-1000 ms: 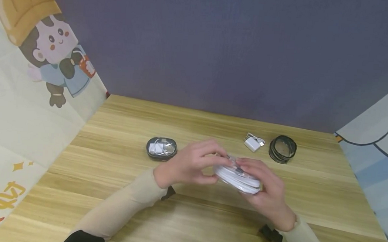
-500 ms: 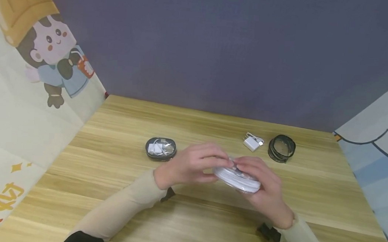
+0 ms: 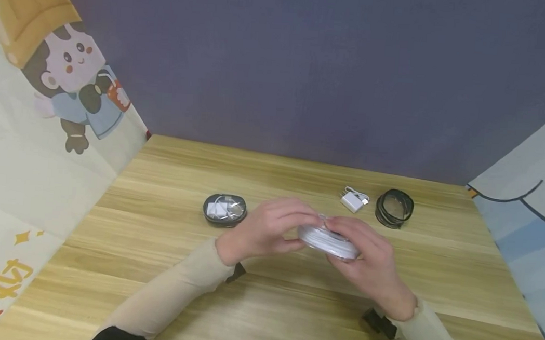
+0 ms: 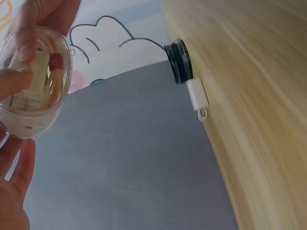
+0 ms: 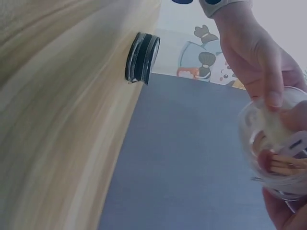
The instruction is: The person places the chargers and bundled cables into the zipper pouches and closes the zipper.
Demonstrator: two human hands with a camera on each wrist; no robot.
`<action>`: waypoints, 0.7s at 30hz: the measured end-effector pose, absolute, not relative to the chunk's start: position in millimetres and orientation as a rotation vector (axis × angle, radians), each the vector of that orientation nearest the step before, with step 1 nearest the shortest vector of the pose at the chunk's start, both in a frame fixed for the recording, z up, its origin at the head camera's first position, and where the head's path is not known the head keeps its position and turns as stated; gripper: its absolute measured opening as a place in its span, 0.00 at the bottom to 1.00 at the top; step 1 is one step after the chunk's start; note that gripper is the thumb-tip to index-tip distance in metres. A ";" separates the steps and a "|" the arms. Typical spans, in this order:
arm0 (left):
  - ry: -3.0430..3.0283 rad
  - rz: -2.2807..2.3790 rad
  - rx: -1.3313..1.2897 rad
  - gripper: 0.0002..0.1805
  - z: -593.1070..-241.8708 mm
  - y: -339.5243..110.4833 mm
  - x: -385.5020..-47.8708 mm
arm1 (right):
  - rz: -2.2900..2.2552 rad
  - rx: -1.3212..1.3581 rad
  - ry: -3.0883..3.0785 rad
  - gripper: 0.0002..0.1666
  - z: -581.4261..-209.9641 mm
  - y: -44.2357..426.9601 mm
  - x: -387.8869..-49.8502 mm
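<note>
Above the table, both hands hold a clear oval plastic case (image 3: 328, 243) with a white band round its side. Inside it, the left wrist view shows a white charger plug (image 4: 39, 79) and a coiled pale cable (image 4: 58, 84). My left hand (image 3: 269, 228) grips the case's left end, fingertips on top by the plug and thumb lower down. From the right, my right hand (image 3: 373, 259) holds it with fingers over the top and thumb beneath. The right wrist view shows the case (image 5: 276, 178) only partly and blurred.
A black-banded clear case (image 3: 224, 217) with a charger and cable lies left of the hands. Farther back on the wood-grain table (image 3: 183, 170) are a white charger (image 3: 354, 201) with its cable and another black-banded case (image 3: 393, 222). A grey panel (image 3: 278, 77) stands behind.
The case has risen slightly and shifted a little left. The right fingers have moved left across its top, and the right thumb now shows beneath. The left hand has barely moved.
</note>
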State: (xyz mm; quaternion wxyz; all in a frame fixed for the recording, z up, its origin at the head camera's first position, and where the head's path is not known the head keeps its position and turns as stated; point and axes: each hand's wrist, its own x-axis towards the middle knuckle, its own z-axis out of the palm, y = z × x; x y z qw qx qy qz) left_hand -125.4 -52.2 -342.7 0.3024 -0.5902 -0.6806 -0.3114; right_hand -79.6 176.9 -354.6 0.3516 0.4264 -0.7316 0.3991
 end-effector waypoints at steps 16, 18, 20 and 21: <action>-1.750 -1.172 -1.694 0.28 -344.8 -48.0 -125.2 | 1.413 1.239 -1.657 0.20 -341.2 169.1 -74.5; -1.754 -1.158 -1.693 0.27 -344.8 -48.1 -124.5 | 1.411 1.246 -1.658 0.20 -341.7 169.3 -74.4; -1.751 -1.143 -1.679 0.27 -345.0 -48.1 -123.6 | 1.386 1.238 -1.660 0.20 -342.6 169.0 -74.9; -1.744 -1.135 -1.670 0.27 -345.1 -48.0 -123.3 | 1.373 1.231 -1.663 0.20 -343.2 168.8 -75.1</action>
